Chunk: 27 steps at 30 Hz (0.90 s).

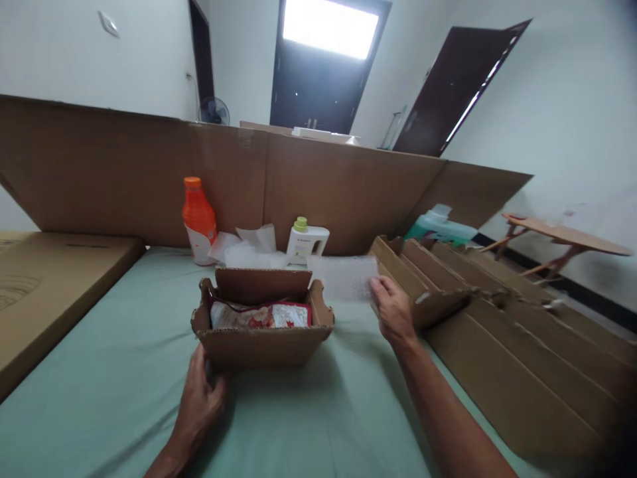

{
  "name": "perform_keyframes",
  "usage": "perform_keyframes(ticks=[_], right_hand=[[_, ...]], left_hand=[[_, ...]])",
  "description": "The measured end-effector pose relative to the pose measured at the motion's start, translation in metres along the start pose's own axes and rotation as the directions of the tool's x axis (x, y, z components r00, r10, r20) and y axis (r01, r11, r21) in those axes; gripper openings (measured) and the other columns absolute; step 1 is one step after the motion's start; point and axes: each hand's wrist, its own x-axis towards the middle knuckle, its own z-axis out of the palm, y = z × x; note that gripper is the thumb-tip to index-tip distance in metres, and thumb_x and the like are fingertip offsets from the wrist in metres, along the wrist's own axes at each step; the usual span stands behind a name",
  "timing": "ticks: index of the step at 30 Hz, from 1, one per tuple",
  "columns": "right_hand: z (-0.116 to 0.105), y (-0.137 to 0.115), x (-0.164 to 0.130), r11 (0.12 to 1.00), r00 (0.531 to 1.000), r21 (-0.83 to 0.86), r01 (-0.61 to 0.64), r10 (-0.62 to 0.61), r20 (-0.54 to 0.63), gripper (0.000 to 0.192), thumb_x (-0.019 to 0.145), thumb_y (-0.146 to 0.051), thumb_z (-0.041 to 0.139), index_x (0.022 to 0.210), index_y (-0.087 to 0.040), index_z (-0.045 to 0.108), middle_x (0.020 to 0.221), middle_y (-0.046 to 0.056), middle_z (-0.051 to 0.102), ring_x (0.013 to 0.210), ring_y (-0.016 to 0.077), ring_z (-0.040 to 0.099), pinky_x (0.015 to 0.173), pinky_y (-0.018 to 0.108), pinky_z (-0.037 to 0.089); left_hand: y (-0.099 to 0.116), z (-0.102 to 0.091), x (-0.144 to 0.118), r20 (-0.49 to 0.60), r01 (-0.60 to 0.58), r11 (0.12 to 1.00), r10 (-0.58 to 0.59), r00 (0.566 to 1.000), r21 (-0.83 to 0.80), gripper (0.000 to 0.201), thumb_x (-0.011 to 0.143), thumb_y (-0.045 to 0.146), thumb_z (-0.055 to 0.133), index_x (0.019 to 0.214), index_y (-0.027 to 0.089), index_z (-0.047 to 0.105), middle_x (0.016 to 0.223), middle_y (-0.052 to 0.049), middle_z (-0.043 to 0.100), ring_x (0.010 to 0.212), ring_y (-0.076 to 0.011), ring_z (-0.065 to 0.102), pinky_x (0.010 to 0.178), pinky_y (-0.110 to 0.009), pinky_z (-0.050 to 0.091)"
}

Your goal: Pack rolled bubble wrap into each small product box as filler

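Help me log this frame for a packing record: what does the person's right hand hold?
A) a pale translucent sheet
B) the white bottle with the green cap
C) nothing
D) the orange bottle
A: the right hand pinches a pale translucent sheet beside the open cardboard box, while both bottles stand untouched behind.

white walls [572, 99], dark doors [455, 89]
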Motion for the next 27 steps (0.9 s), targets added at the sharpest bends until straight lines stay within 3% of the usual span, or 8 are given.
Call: perform_keyframes(ticks=[4,8,12,15,18,21,25,27], right_hand=[[-0.060,-0.022,-0.095,0.974,0.980,0.108,-0.199,0.197,0.030,0.041,0.079,-0.065,0.066,0.079,-0.024,0.063,0.070,0.000,0.066,0.063,0.0177,0.062,0.060,0.029,0.051],[-0.064,-0.039,-0.168,0.850,0.899,0.296,-0.436,0.400,0.176,0.039,0.072,-0.061,0.078,0.085,-0.025,0.070,0.075,0.002,0.073,0.073,0.0232,0.070,0.073,0.037,0.059],[-0.042,-0.059,-0.205,0.846,0.887,0.306,-0.436,0.349,0.301,0.045,0.078,-0.065,0.070,0.096,-0.024,0.073,0.077,0.004,0.075,0.076,0.0251,0.073,0.078,0.041,0.060],[-0.026,-0.069,-0.214,0.879,0.882,0.278,-0.388,0.266,0.390,0.051,0.085,-0.068,0.060,0.104,-0.022,0.073,0.078,0.006,0.076,0.079,0.0263,0.073,0.080,0.041,0.059],[-0.018,-0.062,-0.215,0.863,0.857,0.266,-0.430,0.297,0.422,0.050,0.085,-0.067,0.059,0.102,-0.022,0.073,0.080,0.007,0.076,0.080,0.0265,0.072,0.077,0.040,0.058],[-0.022,-0.037,-0.214,0.876,0.844,0.135,-0.464,0.390,0.369,0.047,0.083,-0.063,0.064,0.098,-0.020,0.071,0.090,0.009,0.077,0.082,0.0254,0.071,0.071,0.037,0.057],[-0.028,-0.015,-0.222,0.950,0.958,-0.220,-0.222,0.255,0.133,0.038,0.084,-0.051,0.066,0.106,-0.020,0.068,0.108,0.011,0.074,0.091,0.0248,0.069,0.077,0.037,0.057],[-0.018,-0.021,-0.233,0.954,0.964,-0.286,-0.092,0.157,0.213,0.030,0.090,-0.043,0.060,0.108,-0.020,0.068,0.104,0.009,0.074,0.088,0.0226,0.069,0.078,0.036,0.057]], left_hand=[[0.026,-0.019,-0.034,-0.084,-0.088,0.996,0.087,0.993,-0.007,0.075,0.085,0.036,0.064,0.153,0.019,0.035,0.155,-0.016,0.041,0.143,-0.0338,0.040,0.121,-0.053,0.030],[0.053,-0.018,-0.084,0.235,0.194,0.924,-0.119,0.965,-0.328,0.073,0.085,0.046,0.067,0.148,0.021,0.041,0.149,-0.017,0.050,0.135,-0.0321,0.051,0.115,-0.051,0.039],[0.070,-0.004,-0.112,0.664,0.697,0.525,-0.295,0.687,-0.489,0.101,0.071,0.058,0.079,0.152,0.016,0.034,0.149,-0.024,0.049,0.133,-0.0362,0.054,0.109,-0.052,0.044],[0.081,-0.002,-0.116,0.793,0.815,0.292,-0.223,0.567,-0.501,0.087,0.070,0.059,0.080,0.142,0.020,0.050,0.144,-0.019,0.056,0.127,-0.0344,0.059,0.105,-0.050,0.047],[0.084,-0.008,-0.110,0.787,0.803,0.289,-0.201,0.584,-0.522,0.069,0.069,0.063,0.078,0.121,0.019,0.067,0.124,-0.014,0.069,0.109,-0.0307,0.066,0.093,-0.044,0.053],[0.072,-0.017,-0.096,0.635,0.724,0.480,-0.368,0.679,-0.495,0.058,0.061,0.058,0.084,0.096,0.014,0.071,0.088,-0.006,0.071,0.080,-0.0196,0.064,0.076,-0.032,0.053],[0.052,-0.030,-0.082,0.556,0.714,0.571,-0.466,0.688,-0.405,0.046,0.064,0.052,0.083,0.088,0.014,0.069,0.076,0.001,0.061,0.070,-0.0146,0.054,0.065,-0.027,0.052],[0.052,-0.033,-0.081,0.573,0.702,0.622,-0.452,0.683,-0.346,0.045,0.068,0.053,0.079,0.090,0.015,0.070,0.078,0.000,0.061,0.073,-0.0158,0.055,0.068,-0.030,0.053]])
